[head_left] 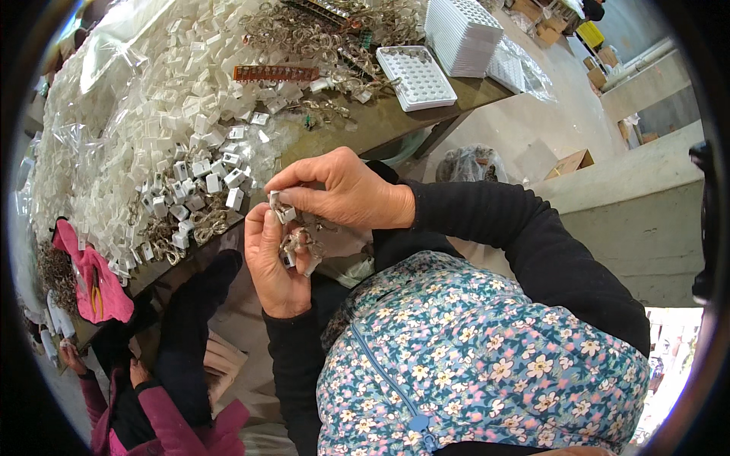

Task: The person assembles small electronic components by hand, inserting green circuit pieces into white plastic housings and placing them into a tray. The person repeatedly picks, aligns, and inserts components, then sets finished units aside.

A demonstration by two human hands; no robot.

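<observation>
My right hand (pixel 353 188) pinches a small white plastic block (pixel 283 210) between thumb and fingertips, just above my left hand. My left hand (pixel 271 266) is closed, its thumb and fingers touching the same block from below. In its palm lies a bunch of small white and clear pieces with thin beige loops (pixel 303 245), whose exact kind I cannot make out. Both hands are in front of the table's near edge. Beside them on the table lies a pile of white blocks with dark openings (pixel 200 176), some by coiled beige cords (pixel 209 225).
A large heap of translucent plastic pieces (pixel 163 80) covers the left of the table (pixel 334 140). At the back are an orange-brown strip (pixel 275 73), a white tray with holes (pixel 417 78) and stacked white trays (pixel 464 36). A co-worker's maroon sleeve (pixel 171 418) is at lower left, near pink cloth and pliers (pixel 96 295).
</observation>
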